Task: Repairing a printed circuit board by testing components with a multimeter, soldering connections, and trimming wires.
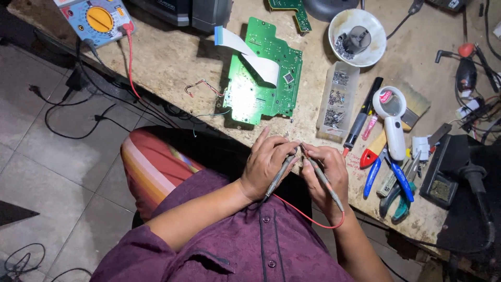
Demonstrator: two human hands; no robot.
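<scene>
Holding our two hands close together at the near edge of the table [172, 57], we grip a multimeter probe in each: the left hand [266, 164] has its fingers closed around a grey probe [279, 176], and the right hand [326, 172] has its fingers closed around a second grey probe [323, 177] whose red lead [308, 216] loops down across our purple shirt. The two probe tips meet between our fingertips at about 12 o'clock from the hands; whether a small part sits pinched there we cannot tell. Just beyond the hands, at 11 o'clock, lies a green circuit board [263, 78] with a white ribbon cable [250, 55] curling over it. At 1 o'clock stands a clear compartment box [338, 96] of small parts, and beyond it a white bowl [357, 36]. At 3 o'clock lie a white magnifier [391, 117], blue-handled pliers [373, 175] and a black pen-shaped tool [361, 117]. Far off at 10 o'clock sits a blue multimeter with a yellow dial [96, 20].
</scene>
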